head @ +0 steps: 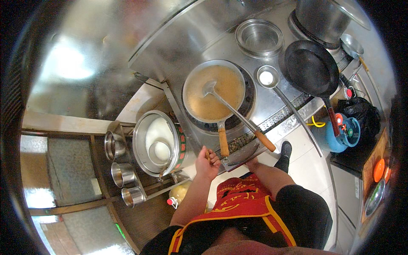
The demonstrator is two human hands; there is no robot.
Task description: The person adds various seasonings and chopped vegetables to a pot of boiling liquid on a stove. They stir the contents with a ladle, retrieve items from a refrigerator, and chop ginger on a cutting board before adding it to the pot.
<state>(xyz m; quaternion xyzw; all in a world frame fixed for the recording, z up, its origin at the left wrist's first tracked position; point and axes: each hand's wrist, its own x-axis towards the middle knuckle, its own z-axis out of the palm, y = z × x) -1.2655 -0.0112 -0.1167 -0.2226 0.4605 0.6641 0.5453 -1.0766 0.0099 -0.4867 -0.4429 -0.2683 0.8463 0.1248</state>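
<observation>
My left hand [208, 164] is a fist in front of the stove, left of the pan's wooden handle. A small brown thing [207, 155] shows between its thumb and fingers; most of it is hidden. My right hand [252, 163] is low at a dark grey, curved surface [242, 154] under the stove's front edge; its fingers are hidden. A wok-like pan [222, 128] on the burner holds brownish, frothy liquid [224, 78]. A metal wok spatula [234, 111] with a wooden grip rests across it, its blade in the liquid.
Left stands a large steel pot [138, 127] with white contents and a ladle. Right are a long-handled ladle [291, 105], a black frying pan [310, 68] and a steel basin [258, 36]. A blue gas cylinder [338, 142] stands on the floor, beyond my foot.
</observation>
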